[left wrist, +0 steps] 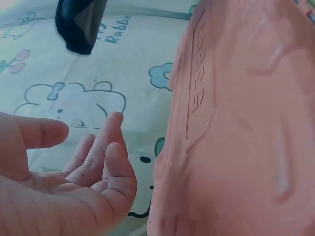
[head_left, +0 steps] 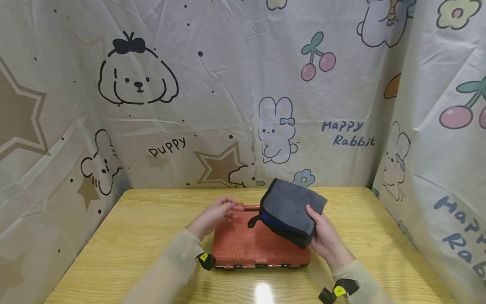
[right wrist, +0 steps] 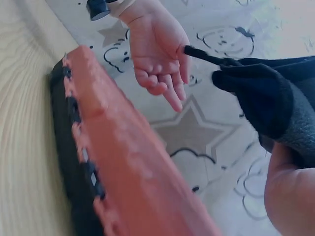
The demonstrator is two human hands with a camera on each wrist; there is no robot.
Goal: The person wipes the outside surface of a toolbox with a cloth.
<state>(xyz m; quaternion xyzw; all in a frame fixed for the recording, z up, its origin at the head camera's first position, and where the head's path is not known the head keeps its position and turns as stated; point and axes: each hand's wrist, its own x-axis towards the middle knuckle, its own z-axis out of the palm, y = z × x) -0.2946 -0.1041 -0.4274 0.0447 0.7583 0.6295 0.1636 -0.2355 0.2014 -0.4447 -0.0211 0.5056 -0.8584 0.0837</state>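
A folded grey cloth (head_left: 292,204) with black edging and a small black loop is gripped by my right hand (head_left: 327,236), thumb on top. It hangs over a closed orange-red plastic case (head_left: 243,240), which lies on the table with dark latches along its near side. My left hand (head_left: 215,217) hovers above the case's far left corner, near its handle (head_left: 251,207). In the left wrist view the left hand (left wrist: 74,182) has loosely bent fingers and nothing in its palm. From the right wrist, the cloth's loop (right wrist: 202,54) points toward that hand.
The wooden table (head_left: 152,236) extends to both sides of the case. Behind it and at the sides hangs a pale printed fabric (head_left: 212,105) with cartoon animals and stars. Each wrist wears a small black camera (head_left: 206,261).
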